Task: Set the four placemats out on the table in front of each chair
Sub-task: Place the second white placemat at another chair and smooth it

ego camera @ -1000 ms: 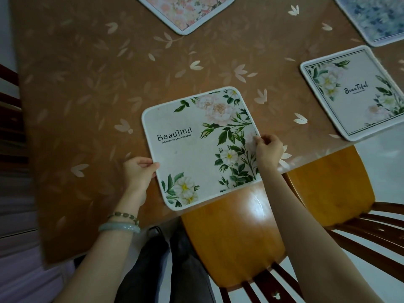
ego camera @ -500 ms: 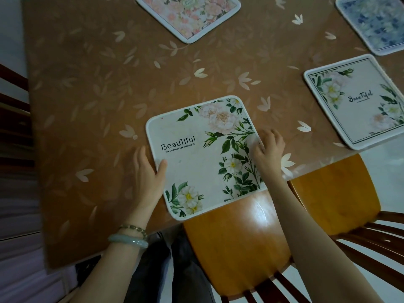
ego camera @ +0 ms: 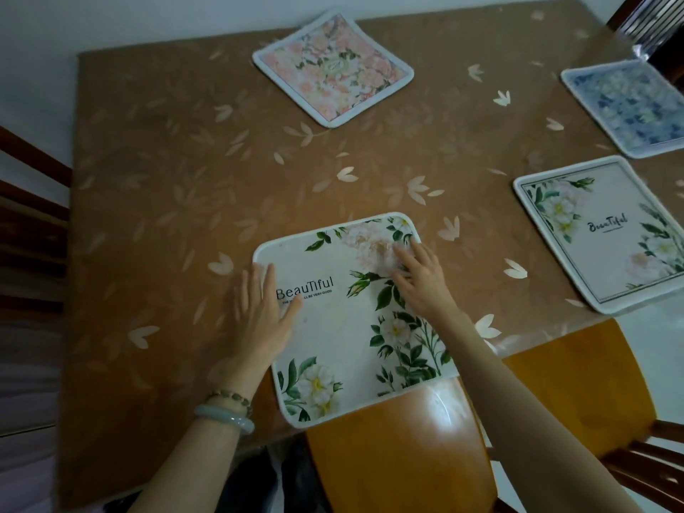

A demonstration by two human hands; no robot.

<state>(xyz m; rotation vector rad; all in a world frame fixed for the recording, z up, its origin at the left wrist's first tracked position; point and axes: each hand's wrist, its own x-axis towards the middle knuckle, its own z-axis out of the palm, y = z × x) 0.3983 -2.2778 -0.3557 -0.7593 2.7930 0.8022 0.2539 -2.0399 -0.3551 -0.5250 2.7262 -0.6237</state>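
While both hands lie flat on it, the near placemat (ego camera: 340,338) – white, with green leaves, pale flowers and the printed word "Beautiful" – rests on the brown leaf-patterned tabletop (ego camera: 166,179), turned a little askew. Its near edge sits at the tabletop's near edge, right above an orange wooden chair seat (ego camera: 399,449). The left hand (ego camera: 259,309) lies across this mat's left edge. Its grip is slack, holding nothing: the fingers are straight and point away from the person, partly on the mat and partly on the cloth, and the thumb is spread out beside the printed word. The right hand (ego camera: 418,279) lies on the mat's far right corner, over the large pale rose. Its fingers are spread and pressed flat, and the grip closes on nothing. A pale green bangle (ego camera: 224,418) and a bead bracelet (ego camera: 229,396) circle the left wrist, just short of the mat's near left corner. Beyond the near placemat, well apart from it, a pink floral placemat (ego camera: 333,66) lies at the tabletop's far edge, set cornerwise. To the near mat's right a white framed placemat (ego camera: 607,231) with a script word lies near the tabletop's near edge – a second orange seat (ego camera: 577,372) shows below it. Farther off to the right, a blue floral placemat (ego camera: 625,105) lies beyond the framed one.
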